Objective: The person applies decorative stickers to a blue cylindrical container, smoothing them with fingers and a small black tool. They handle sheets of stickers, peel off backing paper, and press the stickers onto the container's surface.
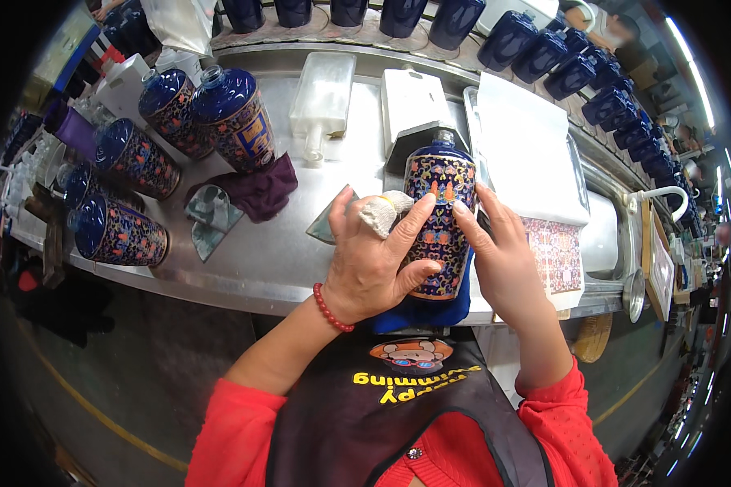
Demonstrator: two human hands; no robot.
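Observation:
A dark blue bottle (440,174) with a colourful floral wrap lies tilted in front of me, its clear neck pointing away, over a bright blue cloth (434,315). My left hand (371,256) rests its index fingertip on the wrap, the thumb stretched across the lower part. White knitted cloth (382,214) covers another of its fingers. On the opposite side, my right hand (505,256) lays outstretched fingers along the bottle's right edge and front. Both hands have their fingers apart. Beside my left hand, a greenish scrap (323,225) is partly hidden.
Several decorated blue bottles (234,118) stand at left, near a purple cloth (266,188) and a green-grey cloth (214,213). Behind are a frosted bottle-shaped piece (323,96) and a white block (414,96). Patterned sheets (554,252) lie right. Plain blue bottles (508,39) line a curved conveyor.

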